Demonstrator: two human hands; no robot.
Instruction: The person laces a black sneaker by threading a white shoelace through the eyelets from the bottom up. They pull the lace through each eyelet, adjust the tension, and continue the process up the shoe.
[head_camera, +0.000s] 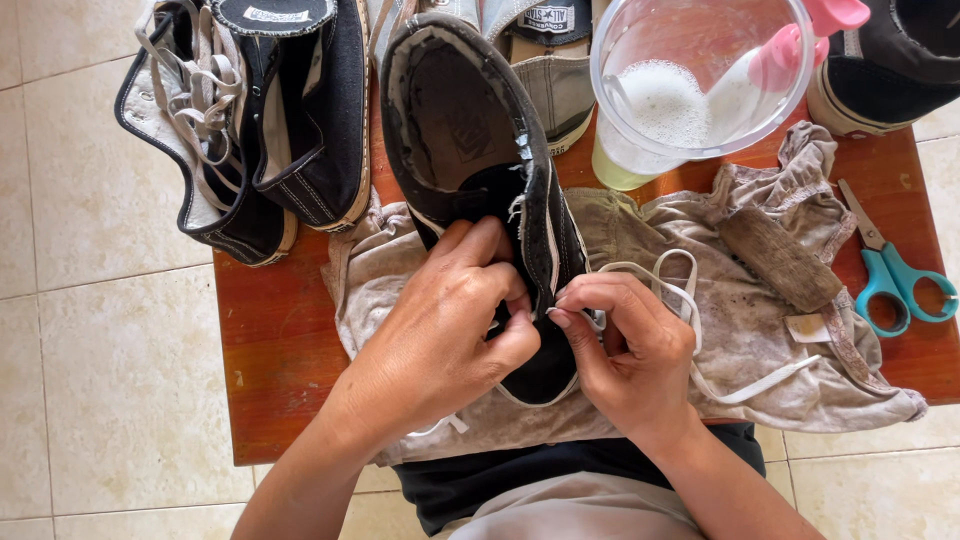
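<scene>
A worn black canvas shoe (460, 130) lies on a dirty grey cloth (760, 350), its opening facing up and its toe toward me. My left hand (450, 330) grips the shoe's front at the eyelet area. My right hand (625, 350) pinches a white shoelace (690, 300) against the shoe's right edge. The lace loops across the cloth to the right.
The cloth covers a small red-brown wooden table (270, 340) on a tiled floor. Other black sneakers (260, 120) sit at the back left and back right. A clear plastic jug (690, 80) with soapy water stands behind. Teal scissors (890, 280) and a worn brush (780, 260) lie at the right.
</scene>
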